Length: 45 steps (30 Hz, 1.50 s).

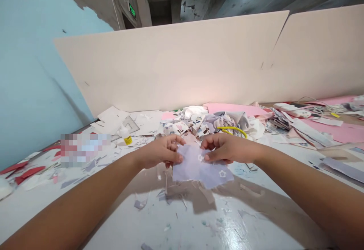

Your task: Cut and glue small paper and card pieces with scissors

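Between my hands, a little above the table, hangs a piece of lilac fabric (187, 170) with small white flowers. It looks thin and has an uneven lower edge. My left hand (163, 151) pinches its upper left edge between thumb and fingers. At the upper right, my right hand (220, 148) pinches the same piece close to one of the flowers. Below it, the white table (127, 219) carries its shadow and several scraps. Just behind the hands lies a heap of patterned fabric scraps (199, 125), with yellow-handled scissors (233, 129) partly among them.
A small glue bottle (127, 136) with a yellow label stands to the left. Red scraps (30, 172) lie farther left. Pink sheets (236, 109) and paper strips (309, 130) cover the back right. A pale partition board (176, 64) closes off the table's far side.
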Each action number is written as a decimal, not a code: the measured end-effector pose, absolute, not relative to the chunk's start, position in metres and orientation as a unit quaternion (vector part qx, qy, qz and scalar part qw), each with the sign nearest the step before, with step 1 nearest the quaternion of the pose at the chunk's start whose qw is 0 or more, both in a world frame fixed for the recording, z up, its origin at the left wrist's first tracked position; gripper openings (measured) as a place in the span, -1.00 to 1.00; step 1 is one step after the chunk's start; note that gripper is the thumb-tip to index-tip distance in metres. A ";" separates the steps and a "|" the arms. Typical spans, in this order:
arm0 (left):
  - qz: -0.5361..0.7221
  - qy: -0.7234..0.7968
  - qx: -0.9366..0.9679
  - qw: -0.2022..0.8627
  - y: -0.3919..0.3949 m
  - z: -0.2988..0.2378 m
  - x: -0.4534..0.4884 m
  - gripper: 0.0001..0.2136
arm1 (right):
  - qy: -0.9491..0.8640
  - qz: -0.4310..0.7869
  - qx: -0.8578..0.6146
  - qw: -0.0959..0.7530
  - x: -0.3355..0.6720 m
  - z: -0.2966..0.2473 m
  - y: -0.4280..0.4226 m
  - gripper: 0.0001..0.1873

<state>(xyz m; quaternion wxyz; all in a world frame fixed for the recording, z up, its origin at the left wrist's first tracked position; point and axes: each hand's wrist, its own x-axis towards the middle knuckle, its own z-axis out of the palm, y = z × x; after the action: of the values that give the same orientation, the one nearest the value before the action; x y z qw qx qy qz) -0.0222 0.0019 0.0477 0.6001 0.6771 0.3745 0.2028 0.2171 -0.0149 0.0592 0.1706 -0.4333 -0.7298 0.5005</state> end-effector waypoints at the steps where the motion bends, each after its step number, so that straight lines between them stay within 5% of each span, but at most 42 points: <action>1: 0.155 0.400 0.697 0.574 0.003 0.046 -0.024 -0.61 | -0.746 0.457 -0.463 0.144 0.216 0.057 -0.014 -0.78; 5: 0.047 0.465 0.729 0.500 0.009 0.038 -0.028 -0.61 | -0.769 0.208 -0.593 0.114 0.205 0.045 -0.007 -0.79; 8: 0.032 0.481 0.738 0.472 0.011 0.038 -0.029 -0.63 | -0.753 0.133 -0.635 0.111 0.190 0.042 -0.002 -0.57; 11: 0.007 0.497 0.753 0.432 0.011 0.040 -0.030 -0.63 | -0.747 0.136 -0.644 0.094 0.174 0.041 0.003 -0.46; 15: -0.027 0.520 0.774 0.360 0.012 0.042 -0.033 -0.63 | -0.741 0.165 -0.644 0.098 0.163 0.037 0.014 -0.70; 18: -0.041 0.547 0.777 0.311 0.012 0.044 -0.037 -0.63 | -0.734 0.207 -0.633 0.133 0.165 0.033 0.020 -0.85; 25: 0.048 0.622 0.768 0.147 0.016 0.058 -0.048 -0.49 | -0.732 0.261 -0.575 0.257 0.176 0.051 0.003 -0.81; 28: 0.146 0.575 0.783 0.184 0.015 0.061 -0.045 -0.44 | -0.720 0.306 -0.551 0.289 0.183 0.059 -0.010 -0.77; 30: 0.175 0.537 0.797 0.215 0.013 0.063 -0.043 -0.58 | -0.705 0.347 -0.543 0.295 0.190 0.058 -0.015 -0.76; 36: 0.047 0.474 0.789 0.388 0.018 0.055 -0.042 -0.80 | -0.688 0.425 -0.550 0.207 0.200 0.039 -0.020 -0.75; 45: -0.031 0.533 0.789 0.304 0.016 0.033 -0.031 -0.79 | -0.723 0.316 -0.605 0.105 0.185 0.018 -0.031 -0.91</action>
<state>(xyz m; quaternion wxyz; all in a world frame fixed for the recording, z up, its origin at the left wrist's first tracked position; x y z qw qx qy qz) -0.0308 0.0157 0.0334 0.3038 0.7893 0.5327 -0.0311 0.1853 -0.0310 0.0178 0.1052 -0.6054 -0.7230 0.3158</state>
